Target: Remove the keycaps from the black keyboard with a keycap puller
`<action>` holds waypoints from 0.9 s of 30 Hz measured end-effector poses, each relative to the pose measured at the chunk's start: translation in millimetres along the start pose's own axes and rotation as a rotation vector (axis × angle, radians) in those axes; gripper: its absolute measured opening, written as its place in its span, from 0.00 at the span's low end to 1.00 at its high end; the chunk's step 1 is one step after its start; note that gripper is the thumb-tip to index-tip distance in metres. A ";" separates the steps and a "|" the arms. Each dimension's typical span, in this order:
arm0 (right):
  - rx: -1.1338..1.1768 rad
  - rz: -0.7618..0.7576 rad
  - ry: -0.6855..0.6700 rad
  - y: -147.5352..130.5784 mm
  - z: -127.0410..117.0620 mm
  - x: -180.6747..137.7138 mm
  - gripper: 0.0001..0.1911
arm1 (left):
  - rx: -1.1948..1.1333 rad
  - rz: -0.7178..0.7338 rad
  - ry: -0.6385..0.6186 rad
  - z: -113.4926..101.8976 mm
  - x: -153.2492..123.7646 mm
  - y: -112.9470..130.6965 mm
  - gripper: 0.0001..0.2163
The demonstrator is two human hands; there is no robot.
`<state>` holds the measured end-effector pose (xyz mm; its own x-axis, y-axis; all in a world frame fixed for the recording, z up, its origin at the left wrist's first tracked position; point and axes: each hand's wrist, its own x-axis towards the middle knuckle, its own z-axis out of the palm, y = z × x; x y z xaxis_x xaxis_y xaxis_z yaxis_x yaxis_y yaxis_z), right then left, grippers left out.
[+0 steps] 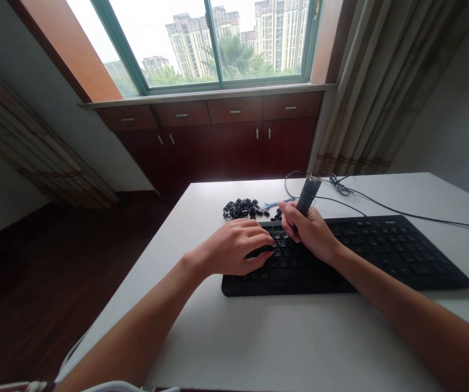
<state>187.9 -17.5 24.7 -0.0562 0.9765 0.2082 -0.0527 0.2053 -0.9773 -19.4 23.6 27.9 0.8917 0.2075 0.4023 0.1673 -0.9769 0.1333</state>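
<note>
A long black keyboard (381, 250) lies at an angle on the white table, with keycaps off part of its left side. My left hand (238, 245) rests on the keyboard's left end, fingers stretched over the keys and thumb apart from them. My right hand (310, 228) is closed around a black-handled keycap puller (308, 195), held tilted above the keys. Thin wires show at its lower end, close to the fingertips of my left hand. A heap of loose black keycaps (240, 208) lies just behind the keyboard.
Behind the keyboard lies a small blue brush (277, 203), partly hidden by my right hand. A black cable (406, 209) runs across the back right of the white table (283, 332), bundled near the rear edge. Cabinets (226, 147) stand under the window beyond.
</note>
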 end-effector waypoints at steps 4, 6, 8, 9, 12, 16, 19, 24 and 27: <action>-0.110 0.003 0.006 1.3 3.0 -1.5 0.25 | 0.049 0.037 -0.034 -1.6 -1.0 -1.9 0.08; -0.135 0.004 0.015 2.8 3.8 -2.1 0.25 | 0.056 0.042 -0.042 -2.1 -0.4 -1.7 0.09; -0.147 -0.006 0.020 4.2 4.1 -2.2 0.24 | 0.059 0.042 -0.052 -2.7 0.6 -1.2 0.09; -0.153 -0.013 0.022 4.7 4.2 -2.2 0.24 | 0.058 0.042 -0.055 -2.9 1.0 -1.0 0.09; -0.181 -0.024 0.028 4.9 4.2 -1.8 0.24 | 0.050 0.045 -0.050 -3.0 1.9 -0.9 0.09; -0.224 -0.019 0.025 3.3 4.3 -1.9 0.25 | 0.049 0.051 -0.041 -2.3 2.2 -1.3 0.10; -0.270 -0.030 0.021 2.7 4.5 -2.2 0.25 | 0.054 0.056 -0.041 -1.9 2.2 -1.4 0.10; -0.274 -0.020 0.018 3.2 4.4 -2.2 0.25 | 0.048 0.040 -0.042 -0.8 1.3 -1.4 0.09; -0.266 -0.018 0.019 3.9 4.0 -1.2 0.26 | 0.039 0.024 -0.033 0.2 0.5 -1.5 0.09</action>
<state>183.8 -18.1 20.8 -0.0389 0.9730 0.2277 0.2103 0.2307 -0.9500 -19.1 25.2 27.7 0.9090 0.1832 0.3743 0.1618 -0.9829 0.0881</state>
